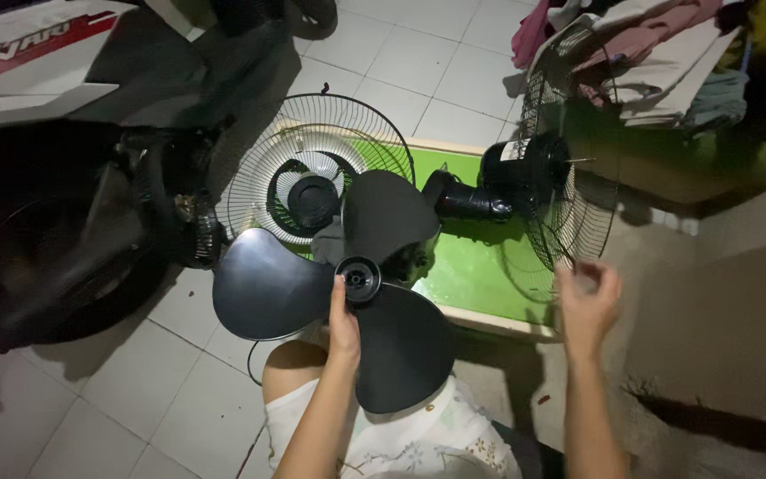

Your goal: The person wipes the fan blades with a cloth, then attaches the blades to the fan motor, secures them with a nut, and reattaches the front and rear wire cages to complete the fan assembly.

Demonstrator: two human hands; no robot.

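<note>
Loose wire fan guard (312, 168): lies on the floor beyond the grip, leaning on a green tabletop (480, 266).

Three-blade black fan propeller (356, 284): held up over the lap; left hand (343, 324) pinches it at the hub, thumb near the centre hole. Probably light, stiff plastic; blades thin and slick, so the hub seems the safest hold.

Fan motor with rear guard (543, 177): right of the grip, on its side.

Right hand (589, 297): blurred, near the rear guard's rim; cannot tell whether it holds anything.
</note>
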